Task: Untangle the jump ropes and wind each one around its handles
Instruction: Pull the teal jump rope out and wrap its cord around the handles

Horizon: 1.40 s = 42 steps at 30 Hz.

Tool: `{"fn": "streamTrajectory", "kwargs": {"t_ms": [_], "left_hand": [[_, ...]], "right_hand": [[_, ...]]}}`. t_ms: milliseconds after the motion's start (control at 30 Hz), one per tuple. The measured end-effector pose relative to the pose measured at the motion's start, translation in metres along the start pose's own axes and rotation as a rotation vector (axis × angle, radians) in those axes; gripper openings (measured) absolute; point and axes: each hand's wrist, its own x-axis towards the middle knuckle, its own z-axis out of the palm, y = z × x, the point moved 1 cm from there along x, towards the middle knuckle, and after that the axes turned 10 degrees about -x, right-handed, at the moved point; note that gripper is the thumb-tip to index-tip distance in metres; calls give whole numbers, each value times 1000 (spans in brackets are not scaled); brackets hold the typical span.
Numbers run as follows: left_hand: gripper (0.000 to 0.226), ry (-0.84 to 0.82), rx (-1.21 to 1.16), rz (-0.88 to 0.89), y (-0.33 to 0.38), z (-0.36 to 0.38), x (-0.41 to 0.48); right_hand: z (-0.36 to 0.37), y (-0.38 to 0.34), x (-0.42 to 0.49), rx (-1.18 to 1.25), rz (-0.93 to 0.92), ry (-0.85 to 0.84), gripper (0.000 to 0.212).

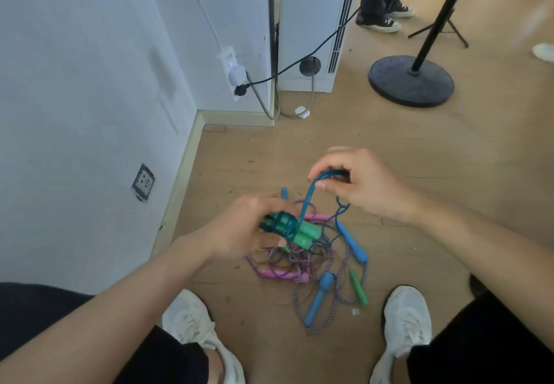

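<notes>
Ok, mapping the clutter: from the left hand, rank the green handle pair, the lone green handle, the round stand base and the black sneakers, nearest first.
1. green handle pair, gripped in the left hand.
2. lone green handle, on the floor, lower right.
3. round stand base, upper right.
4. black sneakers, beyond the base.

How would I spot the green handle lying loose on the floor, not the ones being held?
Find the person's right white shoe, then the tangle of ropes on the wooden floor beside it. At the tangle's edge nearest that shoe lies the green handle. Its neighbour is a blue handle, and the other green handles sit in the left hand.
</notes>
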Motion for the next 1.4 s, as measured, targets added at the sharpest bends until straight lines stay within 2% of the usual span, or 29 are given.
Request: {"fn": "streamTrajectory", "kwargs": {"t_ms": [200, 433, 500, 667, 767, 933, 1033, 1100, 1233, 1300, 1400], "left_hand": [[47, 63, -493, -73, 10, -1, -3], [45, -8, -659, -58, 16, -22, -3], [45, -4, -776, -50, 15, -26, -4], [71, 167, -1189, -80, 10, -23, -3], [66, 285, -1353, -135, 12, -21, -2], [37, 489, -1499, -261, 15, -21, 0], [43, 616, -1561, -288, 10, -24, 0], [45, 725, -1559, -305, 7, -26, 0], [20, 917, -1393, -317, 0, -27, -1], [26, 971, -1171, -311, -5, -25, -2], [37, 952, -636, -222, -11, -19, -3]], "right_hand": [[-16, 26, 14, 32, 77, 21, 14], [-31, 39, 23, 66, 111, -12, 11], [-29, 40, 24, 88, 117, -18, 9], [-13, 46, 22, 213, 215, 39, 14], [-5, 48, 22, 253, 281, 58, 14], [3, 44, 18, 254, 292, -13, 5], [14, 38, 15, 263, 296, -57, 10], [24, 31, 10, 287, 302, -102, 10], [43, 13, 0, 315, 253, -206, 16], [48, 3, -3, 300, 218, -237, 20], [46, -12, -7, 276, 159, -264, 24]]}}
